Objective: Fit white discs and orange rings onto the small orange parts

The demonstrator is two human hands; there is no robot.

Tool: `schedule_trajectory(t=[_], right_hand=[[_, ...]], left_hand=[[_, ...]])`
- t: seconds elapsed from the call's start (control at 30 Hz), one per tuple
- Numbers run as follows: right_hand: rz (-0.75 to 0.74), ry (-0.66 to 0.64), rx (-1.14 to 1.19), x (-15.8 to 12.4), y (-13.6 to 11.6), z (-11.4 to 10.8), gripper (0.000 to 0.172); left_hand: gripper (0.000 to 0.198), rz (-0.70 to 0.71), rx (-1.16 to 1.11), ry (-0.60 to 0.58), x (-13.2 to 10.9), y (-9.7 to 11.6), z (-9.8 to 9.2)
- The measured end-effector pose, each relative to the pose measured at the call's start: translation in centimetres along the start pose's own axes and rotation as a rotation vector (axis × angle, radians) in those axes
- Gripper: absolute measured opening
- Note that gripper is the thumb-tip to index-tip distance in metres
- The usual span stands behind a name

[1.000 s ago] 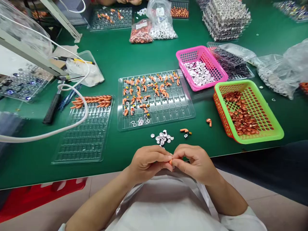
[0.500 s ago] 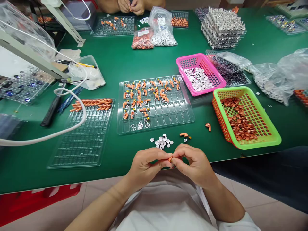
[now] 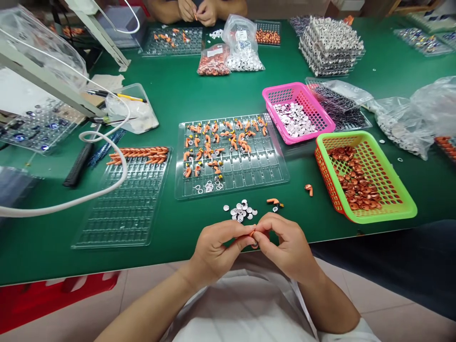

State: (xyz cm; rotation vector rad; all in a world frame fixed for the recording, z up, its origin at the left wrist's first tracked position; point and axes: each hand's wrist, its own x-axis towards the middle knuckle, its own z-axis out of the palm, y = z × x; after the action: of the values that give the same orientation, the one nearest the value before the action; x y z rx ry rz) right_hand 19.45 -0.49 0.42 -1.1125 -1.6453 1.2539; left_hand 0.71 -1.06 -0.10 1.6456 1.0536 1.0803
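Near the table's front edge, my left hand (image 3: 219, 247) and my right hand (image 3: 285, 242) pinch one small orange piece (image 3: 253, 234) between thumbs and fingertips. The fingers hide much of it. Just beyond them lies a small pile of white discs (image 3: 242, 210). An orange part with a dark and yellow end (image 3: 274, 202) rests behind my right hand, and a single orange piece (image 3: 309, 190) is further right. Behind the discs, a clear tray (image 3: 256, 176) holds rows of orange parts and some white rings.
To the right are a pink basket (image 3: 322, 124) of white discs and a green basket (image 3: 402, 204) of copper-orange pieces. At left, a white cable (image 3: 123, 173) crosses above another clear tray (image 3: 114, 223). Across the table, a person's hands (image 3: 199, 10) hold something small.
The orange piece has turned slightly between my fingertips, and a rounded end now shows below them. The whole view has shifted slightly.
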Motion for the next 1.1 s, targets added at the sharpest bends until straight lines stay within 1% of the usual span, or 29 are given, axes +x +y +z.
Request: schedule_trajectory(t=[0.07,0.17,0.27,0.37,0.47,0.57,0.67,0.77,0.9,1.03,1.1], right_hand=[[0.019,0.003,-0.005,0.2,0.3,0.1,0.014],[0.041,-0.029,0.0,0.4,0.7,0.1,0.014],[0.016,-0.022,-0.035,0.5,0.8,0.0,0.014],[-0.031,-0.015,-0.088,0.5,0.8,-0.1,0.013],[-0.098,-0.01,-0.165,0.5,0.8,0.1,0.013],[-0.173,0.023,-0.236,0.4,0.7,0.4,0.012],[-0.201,0.058,-0.238,0.3,0.5,0.5,0.012],[-0.183,0.093,-0.162,0.0,0.5,0.3,0.013],[-0.183,0.157,-0.085,-0.9,1.0,0.2,0.016],[-0.239,0.207,-0.117,-1.6,1.6,1.2,0.03],[-0.266,0.256,-0.151,-1.7,1.7,1.9,0.031]], left_hand=[[0.02,-0.024,0.015,0.001,0.0,-0.2,0.0],[0.018,-0.055,0.053,-0.011,0.0,-0.2,0.0],[0.018,-0.108,0.096,-0.036,0.3,0.3,-0.2],[0.019,-0.193,0.097,-0.053,0.6,1.0,-0.1],[0.019,-0.269,0.078,-0.018,0.8,1.5,0.3],[0.018,-0.272,0.113,0.046,0.8,1.7,0.8],[0.016,-0.283,0.124,0.112,0.9,1.8,1.1],[0.014,-0.337,0.032,0.19,1.2,2.0,1.1],[0.013,-0.394,-0.173,0.26,1.7,2.0,1.1],[0.014,-0.407,-0.298,0.298,1.9,1.8,1.6],[0.015,-0.4,-0.316,0.315,1.9,1.8,2.1]])
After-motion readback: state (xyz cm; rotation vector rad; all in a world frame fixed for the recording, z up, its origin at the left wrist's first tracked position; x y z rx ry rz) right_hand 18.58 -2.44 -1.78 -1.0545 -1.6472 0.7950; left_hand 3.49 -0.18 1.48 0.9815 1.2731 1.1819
